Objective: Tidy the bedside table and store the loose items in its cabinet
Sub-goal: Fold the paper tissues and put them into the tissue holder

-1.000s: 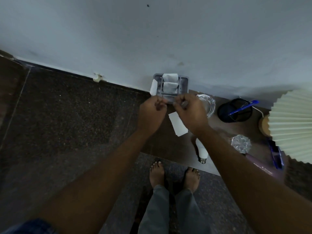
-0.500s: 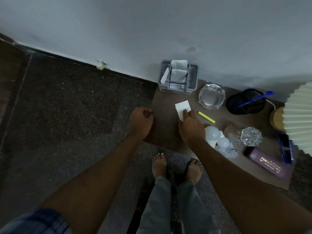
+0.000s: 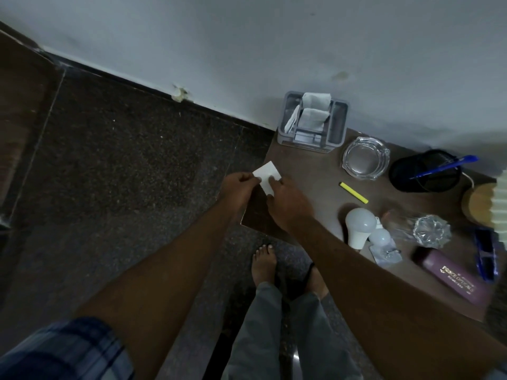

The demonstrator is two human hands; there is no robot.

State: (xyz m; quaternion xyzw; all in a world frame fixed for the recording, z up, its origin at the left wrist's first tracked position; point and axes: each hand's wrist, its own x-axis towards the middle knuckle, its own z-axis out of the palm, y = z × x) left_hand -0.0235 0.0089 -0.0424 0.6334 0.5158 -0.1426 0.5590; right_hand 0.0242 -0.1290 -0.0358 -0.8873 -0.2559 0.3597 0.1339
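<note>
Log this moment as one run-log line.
step: tidying bedside table | both hands: left hand, right hand pinch white paper | organizer near wall | cabinet: unseen

Two light bulbs (image 3: 360, 226), one glass ashtray (image 3: 365, 157), one yellow highlighter (image 3: 353, 192), one blue pen (image 3: 444, 166), one paper slip (image 3: 266, 174), one spectacle case (image 3: 454, 278).

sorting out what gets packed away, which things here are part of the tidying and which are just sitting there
Part of the job:
- small white paper card, pinched by left hand and right hand
- grey plastic organiser
- yellow marker
- white bulbs
- purple spectacle case

Just there:
- pleated lamp
- glass ashtray
- black pen cup
</note>
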